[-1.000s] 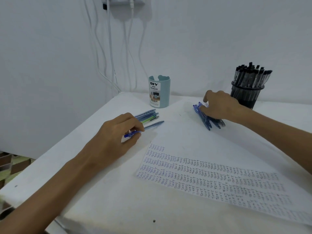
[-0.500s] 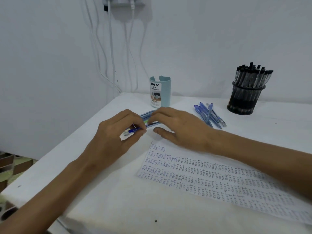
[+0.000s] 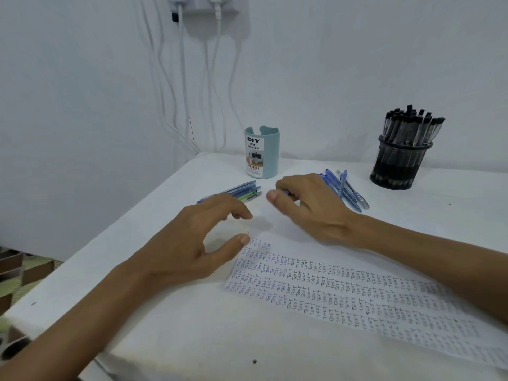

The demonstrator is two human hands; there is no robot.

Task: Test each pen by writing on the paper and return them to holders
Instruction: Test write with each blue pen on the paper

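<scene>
Curling my right hand round a mostly hidden blue pen, I judge it light, slick, best pinched mid-barrel; left hand at 8 o'clock gapes empty.

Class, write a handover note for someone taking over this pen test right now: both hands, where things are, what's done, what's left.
Left hand: open, holds nothing, beside the paper.
Right hand: fingers curled round what looks like a blue pen.
Two loose piles lie on the table: mixed pens and blue pens, both in front of the teal holder. The mesh holder is packed with black pens.
Done: paper carries many rows of "TEST".
Left: test the loose pens and put them in holders; none show above the teal holder's rim.
</scene>
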